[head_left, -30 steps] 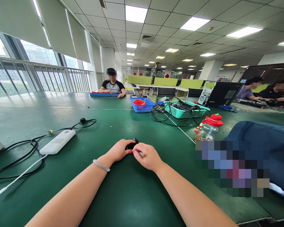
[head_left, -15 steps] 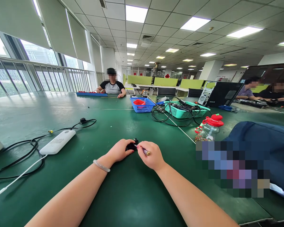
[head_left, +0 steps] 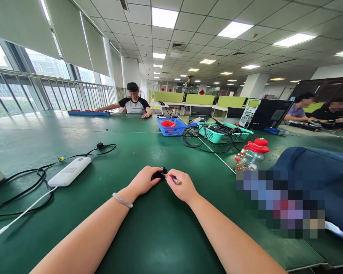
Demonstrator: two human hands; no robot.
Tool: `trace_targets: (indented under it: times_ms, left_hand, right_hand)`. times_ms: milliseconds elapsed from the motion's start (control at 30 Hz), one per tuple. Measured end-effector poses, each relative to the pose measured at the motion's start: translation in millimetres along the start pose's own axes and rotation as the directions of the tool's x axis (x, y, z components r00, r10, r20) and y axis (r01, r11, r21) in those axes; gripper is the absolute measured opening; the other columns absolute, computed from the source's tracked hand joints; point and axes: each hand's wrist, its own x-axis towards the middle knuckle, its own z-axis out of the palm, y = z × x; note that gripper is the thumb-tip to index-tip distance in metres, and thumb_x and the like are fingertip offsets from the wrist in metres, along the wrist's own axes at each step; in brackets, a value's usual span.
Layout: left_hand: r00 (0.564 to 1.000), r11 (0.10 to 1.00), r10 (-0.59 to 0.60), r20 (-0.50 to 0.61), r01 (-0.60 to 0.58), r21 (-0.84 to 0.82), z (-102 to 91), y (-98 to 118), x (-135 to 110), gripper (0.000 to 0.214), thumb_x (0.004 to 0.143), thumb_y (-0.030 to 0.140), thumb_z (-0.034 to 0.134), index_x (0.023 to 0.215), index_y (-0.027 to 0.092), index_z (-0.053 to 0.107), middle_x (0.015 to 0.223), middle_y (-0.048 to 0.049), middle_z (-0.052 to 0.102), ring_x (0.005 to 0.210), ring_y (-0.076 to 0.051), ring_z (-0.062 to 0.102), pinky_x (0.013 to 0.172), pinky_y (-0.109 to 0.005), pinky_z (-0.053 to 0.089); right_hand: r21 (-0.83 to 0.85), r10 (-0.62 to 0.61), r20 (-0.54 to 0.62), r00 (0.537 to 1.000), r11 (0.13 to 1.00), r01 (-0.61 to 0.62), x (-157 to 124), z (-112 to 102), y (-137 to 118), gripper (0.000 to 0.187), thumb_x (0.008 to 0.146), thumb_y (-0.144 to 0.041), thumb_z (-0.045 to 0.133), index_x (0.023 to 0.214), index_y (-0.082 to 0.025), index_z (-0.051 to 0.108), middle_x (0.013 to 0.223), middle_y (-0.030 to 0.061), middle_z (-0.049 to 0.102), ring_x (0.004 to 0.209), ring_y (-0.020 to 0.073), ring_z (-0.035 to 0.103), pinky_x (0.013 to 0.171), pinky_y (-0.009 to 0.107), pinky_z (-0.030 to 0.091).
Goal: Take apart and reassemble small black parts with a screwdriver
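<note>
In the head view, my left hand [head_left: 144, 179], with a pale bangle at the wrist, is closed round a small black part [head_left: 157, 175] on the green table. A dark knobbly bit of that part sticks up past my fingertips; my fingers hide much of the rest. My right hand [head_left: 184, 184] grips a slim screwdriver [head_left: 176, 180] with a purplish handle and a gold-coloured end. Its thin shaft points left, its tip at the black part. Whether the tip sits in a screw is too small to tell.
On the left of the table [head_left: 148, 236] lie a white power bank [head_left: 70, 171] and black cables. A blue basket [head_left: 171, 131], a green basket [head_left: 217, 135] of cables, a red-lidded bottle [head_left: 253, 154] and a dark blue bag [head_left: 317, 182] stand ahead and right. A person sits opposite.
My right hand has shifted very slightly, still with the screwdriver at the black part. My left hand stays in place. Across the table, the person's blue tray has moved left, that person's arm stretched toward it.
</note>
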Motion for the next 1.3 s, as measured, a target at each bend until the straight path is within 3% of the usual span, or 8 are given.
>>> trace_targets:
  times_ms: [167,300,500,667,767,1000,1167,1300]
  left_hand:
    - [0.993,0.995,0.092,-0.073,-0.089,0.044,-4.6,4.0,1.0,0.033,0.088,0.034,0.053,0.119,0.026,0.061,0.119,-0.0047,0.066,0.113,-0.023,0.054,0.103,-0.041,0.044]
    - [0.98,0.986,0.134,-0.148,-0.117,0.115,-7.6,8.9,1.3,0.032,0.09,0.032,0.051,0.12,0.027,0.06,0.122,-0.0049,0.063,0.115,-0.024,0.051,0.106,-0.043,0.042]
    - [0.932,0.968,-0.106,-0.346,0.177,0.18,-5.1,2.3,1.8,0.041,0.088,0.019,0.042,0.126,0.028,0.056,0.127,-0.0098,0.052,0.11,-0.026,0.051,0.102,-0.045,0.044]
    - [0.913,0.874,-0.318,-0.256,0.387,0.295,-4.0,-5.7,-0.3,0.048,0.088,0.019,0.037,0.131,0.031,0.054,0.127,-0.0137,0.046,0.103,-0.029,0.055,0.092,-0.048,0.045]
    - [0.908,0.84,-0.363,-0.209,0.416,0.349,-4.3,-1.5,-2.4,0.048,0.089,0.025,0.034,0.133,0.033,0.052,0.125,-0.0139,0.046,0.103,-0.03,0.056,0.091,-0.05,0.043]
    - [0.909,0.863,-0.384,-0.161,0.415,0.289,-6.2,5.1,-2.1,0.034,0.083,0.025,0.041,0.101,0.02,0.07,0.116,-0.014,0.053,0.11,-0.033,0.055,0.097,-0.053,0.041]
    - [0.961,0.954,-0.257,-0.106,0.27,0.132,-4.2,3.4,0.0,0.041,0.089,0.032,0.038,0.125,0.022,0.055,0.134,-0.0099,0.048,0.125,-0.024,0.048,0.11,-0.04,0.036]
    - [0.994,0.984,-0.109,0.002,0.107,0.14,2.2,11.4,-1.3,0.042,0.088,0.046,0.046,0.127,0.03,0.052,0.134,-0.0053,0.053,0.128,-0.027,0.045,0.111,-0.048,0.033]
  right_hand:
    - [0.051,0.016,-0.022,1.0,0.999,-0.014,-0.2,-1.7,2.5,0.026,0.09,-0.035,0.046,0.07,-0.022,0.057,0.064,-0.0017,0.057,0.059,0.0127,0.049,0.057,0.023,0.037]
    - [0.109,0.019,-0.172,0.985,0.994,0.0,-0.1,-5.5,0.7,0.029,0.091,-0.036,0.045,0.071,-0.021,0.059,0.067,0.0009,0.06,0.061,0.0143,0.052,0.061,0.025,0.04]
    - [0.154,0.109,-0.291,0.951,0.986,-0.066,2.5,-7.8,8.4,0.034,0.09,-0.043,0.046,0.069,-0.021,0.06,0.065,0.0016,0.058,0.06,0.0148,0.051,0.058,0.025,0.039]
    - [0.155,0.24,-0.288,0.927,0.967,-0.202,5.4,-8.3,17.0,0.042,0.09,-0.049,0.043,0.06,-0.022,0.051,0.053,-0.0024,0.045,0.051,0.0126,0.039,0.05,0.024,0.03]
    - [0.131,0.255,-0.288,0.923,0.965,-0.226,5.9,-8.2,18.9,0.044,0.091,-0.05,0.042,0.058,-0.021,0.048,0.051,-0.003,0.042,0.05,0.012,0.038,0.049,0.024,0.029]
    - [0.143,0.266,-0.251,0.931,0.961,-0.236,5.2,-4.5,20.8,0.039,0.089,-0.051,0.046,0.065,-0.021,0.055,0.057,-0.002,0.049,0.053,0.0125,0.041,0.05,0.023,0.031]
    - [0.177,0.299,-0.202,0.933,0.948,-0.265,5.5,-1.6,23.5,0.029,0.085,-0.047,0.053,0.073,-0.021,0.061,0.071,0.0011,0.062,0.063,0.015,0.053,0.056,0.024,0.039]
    - [0.17,0.292,-0.124,0.948,0.948,-0.27,5.4,2.0,25.7,0.021,0.082,-0.041,0.054,0.086,-0.023,0.065,0.086,0.0024,0.068,0.076,0.0182,0.061,0.069,0.028,0.047]
